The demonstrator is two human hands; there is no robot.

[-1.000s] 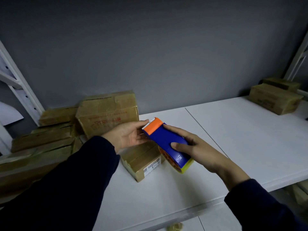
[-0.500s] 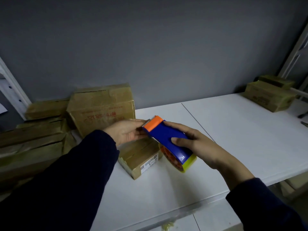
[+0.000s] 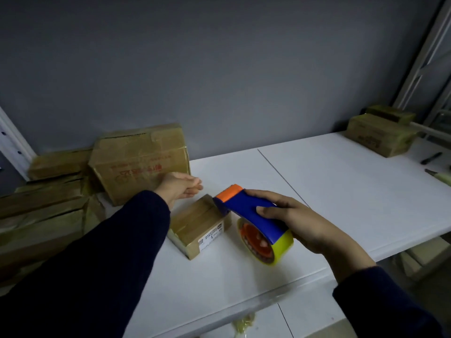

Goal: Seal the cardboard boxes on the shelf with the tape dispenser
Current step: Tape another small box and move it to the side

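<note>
Tape dispenser (image 3: 244, 211), blue body with orange toothed end, is sitting in the right hand (image 3: 300, 223), raised over the white shelf (image 3: 341, 196). The right hand is grasping it firmly: fingers are curling over the top of the blue handle, thumb lying along the near side. The yellow tape roll (image 3: 284, 242) is hanging at the low end, nearest the camera. The orange end is pointing away and left, overlapping the far right corner of the small cardboard box (image 3: 195, 223); contact cannot be told.

The small box is lying flat on the shelf, top flaps taped, with a white label (image 3: 211, 236) showing on its near side.

Left hand (image 3: 180, 189) is hovering just behind the small box, fingers relaxed and loosely extended, holding nothing.

A larger cardboard box (image 3: 141, 162) is standing behind the left hand against the grey wall. A stack of boxes (image 3: 41, 211) is filling the shelf's left end. Two more boxes (image 3: 380, 135) are resting at the far right, well apart.
</note>
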